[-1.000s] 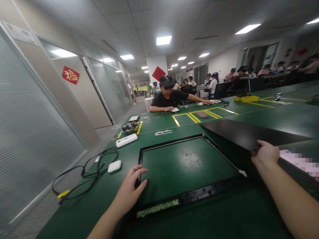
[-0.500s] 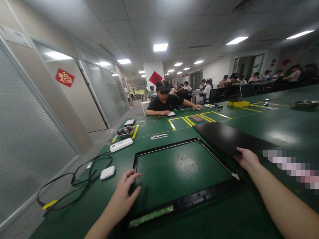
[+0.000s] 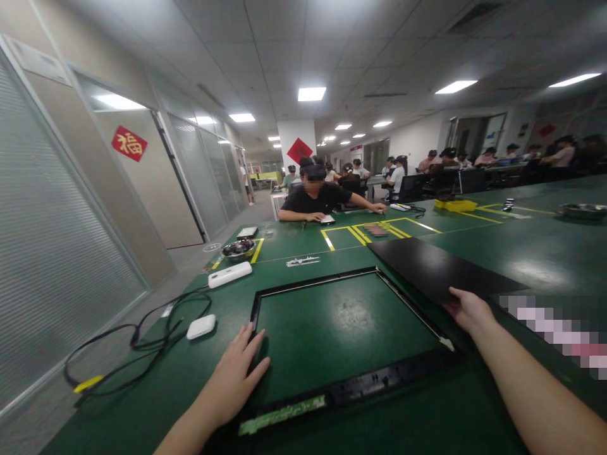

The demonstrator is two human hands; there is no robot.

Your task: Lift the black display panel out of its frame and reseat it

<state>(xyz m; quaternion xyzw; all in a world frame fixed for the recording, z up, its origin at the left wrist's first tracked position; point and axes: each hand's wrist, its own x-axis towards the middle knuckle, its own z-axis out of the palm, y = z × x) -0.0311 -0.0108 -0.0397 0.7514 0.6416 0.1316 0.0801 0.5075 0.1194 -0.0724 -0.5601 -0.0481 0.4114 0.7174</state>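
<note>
A black rectangular frame (image 3: 322, 279) lies on the green table, with a green circuit board (image 3: 283, 415) along its near left bar. My left hand (image 3: 239, 364) rests over the frame's left side with fingers stretched and spread. To the right, a thin black panel (image 3: 427, 260) slants above the table beside the frame. My right hand (image 3: 470, 309) pinches the panel's near edge; the fingertips underneath are hidden. A small pale piece (image 3: 446, 344) sits at the frame's right corner.
White power bank (image 3: 231, 275), white case (image 3: 202, 327) and looped black cables (image 3: 137, 344) lie at left. Farther off are a metal bowl (image 3: 238, 249), white strips (image 3: 302, 260) and a yellow tray (image 3: 455, 205). A person (image 3: 315, 197) sits across the table.
My left hand has settled flatter along the frame's left side. My right hand keeps its hold on the panel, which has hardly moved. The view has shifted slightly.
</note>
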